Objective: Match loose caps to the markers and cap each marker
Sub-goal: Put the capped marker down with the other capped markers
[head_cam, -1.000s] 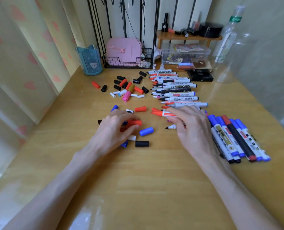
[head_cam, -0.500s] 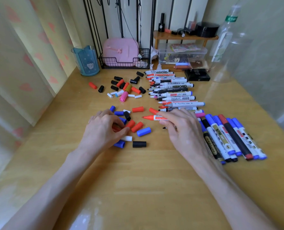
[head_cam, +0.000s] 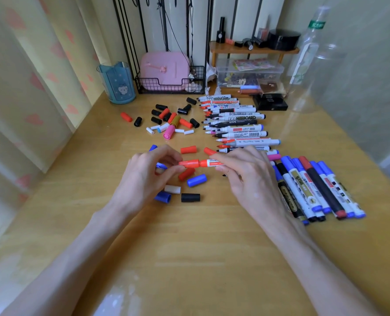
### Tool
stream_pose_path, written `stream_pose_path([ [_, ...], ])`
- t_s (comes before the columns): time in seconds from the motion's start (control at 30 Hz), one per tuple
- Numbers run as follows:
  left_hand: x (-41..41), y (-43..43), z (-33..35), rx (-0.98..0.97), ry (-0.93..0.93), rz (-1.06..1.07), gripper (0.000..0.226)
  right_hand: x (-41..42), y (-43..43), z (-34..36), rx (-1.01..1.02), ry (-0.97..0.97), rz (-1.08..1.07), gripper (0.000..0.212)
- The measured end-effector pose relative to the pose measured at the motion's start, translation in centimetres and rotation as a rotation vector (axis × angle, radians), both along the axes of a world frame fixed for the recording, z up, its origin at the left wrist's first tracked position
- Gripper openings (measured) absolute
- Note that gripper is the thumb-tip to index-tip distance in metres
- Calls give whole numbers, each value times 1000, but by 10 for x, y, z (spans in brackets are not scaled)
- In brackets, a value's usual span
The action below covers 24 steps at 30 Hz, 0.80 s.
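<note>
From where I stand the job looks under half done. The left hand (head_cam: pixel 148 176) pinches a red cap (head_cam: pixel 189 163) between thumb and fingertips, and the right hand (head_cam: pixel 246 179) grips the red marker (head_cam: pixel 213 163) by its barrel, just above the table (head_cam: pixel 200 247). The cap sits over the tip, though I cannot tell whether it is pressed fully home. To the right lies a row of capped markers (head_cam: pixel 312 185), mostly blue, which I take as the finished lot. Behind the hands a longer row of uncapped markers (head_cam: pixel 237 126) shows bare tips, well over 10 by my guess. Loose caps wait in 2 groups: a far pile (head_cam: pixel 173 120) of black, red, white and pink ones, and a near scatter under the hands with a blue cap (head_cam: pixel 196 180), a white cap (head_cam: pixel 172 189) and a black cap (head_cam: pixel 190 197). The table is glossy pale wood catching window light. At the back stand a blue cup (head_cam: pixel 118 84), a wire basket (head_cam: pixel 166 86) holding a pink case (head_cam: pixel 165 69), a small wooden shelf (head_cam: pixel 253 50) over a clear box (head_cam: pixel 248 74), and a plastic bottle (head_cam: pixel 308 53). A curtain (head_cam: pixel 29 76) with pink hearts hangs on the left.
</note>
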<state>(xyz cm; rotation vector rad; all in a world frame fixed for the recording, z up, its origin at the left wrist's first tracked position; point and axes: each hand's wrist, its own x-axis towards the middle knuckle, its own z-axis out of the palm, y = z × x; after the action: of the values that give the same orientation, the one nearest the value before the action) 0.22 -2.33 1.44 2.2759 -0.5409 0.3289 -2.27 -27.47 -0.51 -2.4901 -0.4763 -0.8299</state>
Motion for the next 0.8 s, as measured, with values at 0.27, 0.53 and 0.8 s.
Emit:
stream_pose_path([
  [0.27,-4,-9,-9,-95,65,-112,18,1,3,-6,62,39,90,25],
  [0.53,-3,-11,-14,-116,80,-138,17,1,4,-6,63,61,106,23],
  [0.8,4,-1,-13,-17,19,4,21,3,-4,-2,5,-6,8,29],
])
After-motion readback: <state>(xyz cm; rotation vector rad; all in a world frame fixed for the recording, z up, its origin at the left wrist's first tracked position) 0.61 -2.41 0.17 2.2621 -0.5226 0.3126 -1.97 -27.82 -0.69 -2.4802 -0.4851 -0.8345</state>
